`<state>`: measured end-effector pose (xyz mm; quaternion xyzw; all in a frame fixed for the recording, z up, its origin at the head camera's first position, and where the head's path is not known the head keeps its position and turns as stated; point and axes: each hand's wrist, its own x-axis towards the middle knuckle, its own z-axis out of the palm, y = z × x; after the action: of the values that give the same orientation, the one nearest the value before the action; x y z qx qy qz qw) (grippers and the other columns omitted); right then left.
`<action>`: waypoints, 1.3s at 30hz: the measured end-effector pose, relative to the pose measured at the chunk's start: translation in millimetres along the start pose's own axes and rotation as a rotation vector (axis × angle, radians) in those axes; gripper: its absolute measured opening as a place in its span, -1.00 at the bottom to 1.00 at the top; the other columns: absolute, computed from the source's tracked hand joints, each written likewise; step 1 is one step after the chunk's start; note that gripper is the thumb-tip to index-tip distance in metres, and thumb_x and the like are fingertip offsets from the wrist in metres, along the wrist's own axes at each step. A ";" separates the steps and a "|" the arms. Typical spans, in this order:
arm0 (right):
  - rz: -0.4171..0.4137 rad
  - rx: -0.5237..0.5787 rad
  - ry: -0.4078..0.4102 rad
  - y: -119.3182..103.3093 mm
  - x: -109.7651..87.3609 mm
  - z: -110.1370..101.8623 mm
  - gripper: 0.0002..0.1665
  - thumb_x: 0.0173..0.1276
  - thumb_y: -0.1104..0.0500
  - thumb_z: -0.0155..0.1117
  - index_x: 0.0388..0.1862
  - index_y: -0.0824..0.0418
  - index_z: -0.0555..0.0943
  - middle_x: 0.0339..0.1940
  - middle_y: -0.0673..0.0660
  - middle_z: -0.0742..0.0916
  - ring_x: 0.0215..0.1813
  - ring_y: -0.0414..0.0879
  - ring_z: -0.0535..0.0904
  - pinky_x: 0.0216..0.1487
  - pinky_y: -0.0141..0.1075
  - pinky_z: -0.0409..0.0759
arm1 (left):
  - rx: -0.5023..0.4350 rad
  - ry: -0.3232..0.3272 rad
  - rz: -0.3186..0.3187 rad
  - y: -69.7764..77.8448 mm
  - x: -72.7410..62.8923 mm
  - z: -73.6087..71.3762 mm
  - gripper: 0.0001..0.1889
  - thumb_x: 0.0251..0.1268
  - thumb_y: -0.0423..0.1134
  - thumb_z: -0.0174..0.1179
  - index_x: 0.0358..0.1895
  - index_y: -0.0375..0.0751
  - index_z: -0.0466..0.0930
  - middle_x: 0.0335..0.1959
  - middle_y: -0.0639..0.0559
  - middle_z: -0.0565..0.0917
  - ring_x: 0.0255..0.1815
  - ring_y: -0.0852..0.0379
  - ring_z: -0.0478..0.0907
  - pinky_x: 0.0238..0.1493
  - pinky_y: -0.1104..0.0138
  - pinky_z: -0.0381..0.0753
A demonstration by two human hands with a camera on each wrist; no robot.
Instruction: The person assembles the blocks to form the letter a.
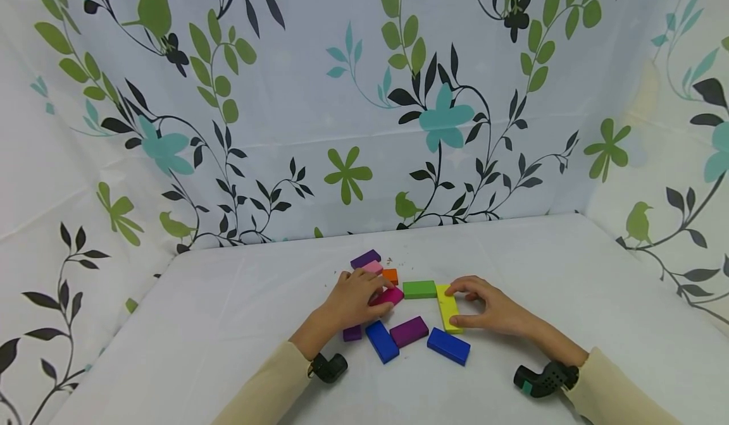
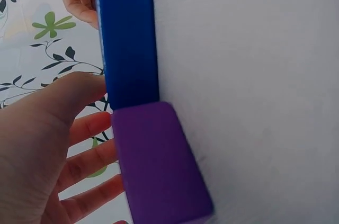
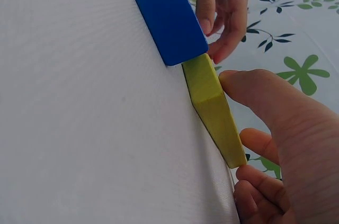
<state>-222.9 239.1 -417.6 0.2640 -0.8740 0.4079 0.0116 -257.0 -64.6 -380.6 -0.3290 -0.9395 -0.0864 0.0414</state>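
Observation:
My left hand (image 1: 354,297) is over a magenta block (image 1: 389,296), with the index finger at its far edge and the thumb at its near edge. In the left wrist view a purple block (image 2: 159,166) and a blue block (image 2: 130,33) stand in front of the fingers, and the magenta block is hidden. My right hand (image 1: 491,307) holds a yellow block (image 1: 447,308) lying on the table, index finger by its far end and thumb by its near end. A green block (image 1: 419,289) lies against the yellow block's far left corner.
Nearest me on the white table (image 1: 239,324) lie a blue block (image 1: 448,346), a plum block (image 1: 409,332) and another blue block (image 1: 382,341). Beyond my left hand are orange (image 1: 390,277), pink (image 1: 373,267) and purple (image 1: 366,258) blocks. A patterned curtain (image 1: 285,115) hangs behind.

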 end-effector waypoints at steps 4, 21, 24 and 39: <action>-0.003 0.002 0.000 0.5 -0.6 -0.2 -0.51 0.23 0.03 0.43 0.11 0.12 0.57 0.23 0.18 0.53 0.20 0.12 0.44 0.20 -0.25 0.48 | -0.014 0.025 0.011 2.1 -1.1 -0.4 -0.60 0.32 0.08 0.20 0.11 -0.01 0.59 0.10 -0.04 0.63 0.20 -0.07 0.45 0.16 -0.06 0.40; -0.023 0.008 0.012 3.4 0.9 -1.1 -0.53 0.22 0.06 0.44 0.10 0.12 0.57 0.21 0.17 0.53 0.19 0.12 0.45 0.19 -0.27 0.47 | -0.049 0.002 0.084 26.8 -2.7 -5.1 -0.62 0.38 0.04 0.15 0.15 -0.04 0.60 0.12 0.02 0.62 0.28 0.04 0.44 0.34 -0.12 0.27; -0.019 0.010 0.012 3.7 0.8 -0.9 -0.53 0.22 0.05 0.44 0.09 0.11 0.57 0.22 0.17 0.53 0.19 0.12 0.45 0.19 -0.26 0.47 | -0.033 -0.006 0.108 32.8 -1.9 -4.4 -0.62 0.38 0.06 0.14 0.15 0.00 0.60 0.08 0.07 0.64 0.23 0.11 0.47 0.31 0.00 0.34; -0.006 -0.003 0.014 2.6 0.4 1.7 -0.53 0.22 0.04 0.43 0.09 0.11 0.57 0.24 0.20 0.52 0.19 0.15 0.46 0.18 -0.16 0.47 | -0.054 -0.091 0.194 57.8 -5.3 2.5 -0.63 0.39 0.10 0.13 0.16 0.11 0.58 0.11 0.16 0.59 0.22 0.22 0.45 0.27 0.09 0.39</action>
<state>-224.2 239.1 -420.5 0.2638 -0.8736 0.4085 0.0193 -216.8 -22.9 -375.9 -0.4229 -0.9014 -0.0924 -0.0019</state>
